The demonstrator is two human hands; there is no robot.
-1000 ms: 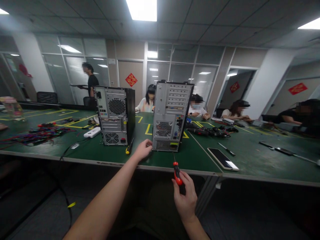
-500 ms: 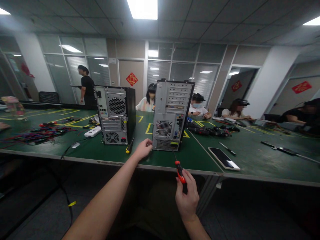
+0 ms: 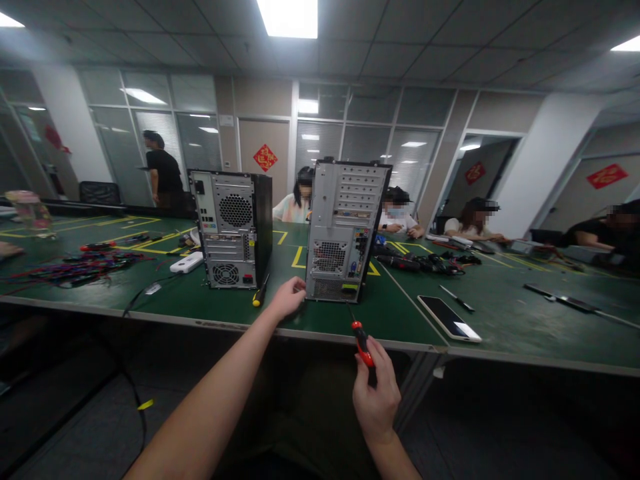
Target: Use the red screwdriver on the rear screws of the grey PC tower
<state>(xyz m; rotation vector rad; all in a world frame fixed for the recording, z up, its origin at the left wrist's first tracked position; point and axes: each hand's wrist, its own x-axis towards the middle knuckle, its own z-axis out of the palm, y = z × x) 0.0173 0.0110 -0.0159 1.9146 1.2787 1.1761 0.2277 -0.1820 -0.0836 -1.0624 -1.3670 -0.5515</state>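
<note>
A tall grey computer tower (image 3: 334, 233) stands upright with its rear panel toward me. My left hand (image 3: 289, 298) rests at its lower left edge, fingers bent and slightly apart against the side; the fingertips are partly hidden. My right hand (image 3: 377, 393) is closed round the handle of a red-and-black screwdriver (image 3: 361, 343). Its shaft points up toward the tower's bottom right corner; I cannot tell whether the tip touches. To the left is a second, shorter computer tower (image 3: 225, 230), also rear side out. By its base lies a yellow-and-black screwdriver (image 3: 259, 293).
A phone (image 3: 449, 319) and a thin screwdriver (image 3: 457, 298) lie right on the green table (image 3: 395, 323). Bundled black cables (image 3: 430, 261) are behind them. On the left are tangled coloured wires (image 3: 83, 267) and a white power strip (image 3: 187, 263). Several people sit opposite; one person (image 3: 164, 170) stands.
Both hands and the screwdriver hold nearly the same place. The person standing at the back left has shifted a little left. The view has moved very slightly.
</note>
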